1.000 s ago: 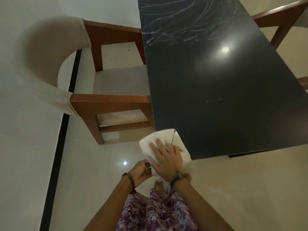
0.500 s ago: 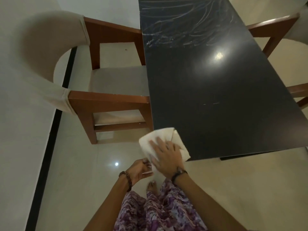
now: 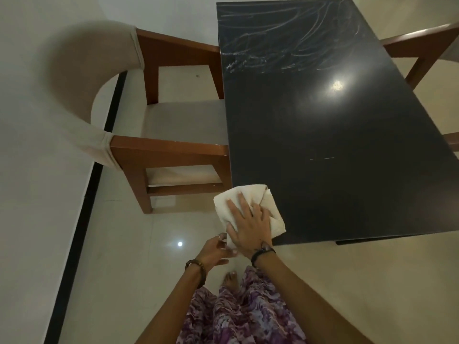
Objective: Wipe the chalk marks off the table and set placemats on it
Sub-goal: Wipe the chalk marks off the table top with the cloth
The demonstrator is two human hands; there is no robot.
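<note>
A black table (image 3: 323, 145) runs away from me, with white chalk marks (image 3: 278, 43) scrawled across its far end and two short streaks (image 3: 323, 158) nearer me. A folded cream cloth (image 3: 250, 194) lies over the table's near left corner. My right hand (image 3: 249, 224) presses flat on the cloth with its fingers spread. My left hand (image 3: 213, 252) is just below the corner and pinches the cloth's hanging edge. No placemats are in view.
A wooden armchair (image 3: 159, 155) with a beige padded back stands against the table's left side. Another wooden chair (image 3: 422, 45) is at the right edge. The floor is pale glossy tile (image 3: 124, 269), with a black strip (image 3: 82, 232) along the left.
The cloth and my right hand have stayed on the near left corner, and the left hand stays beneath it. Only my head view has shifted slightly.
</note>
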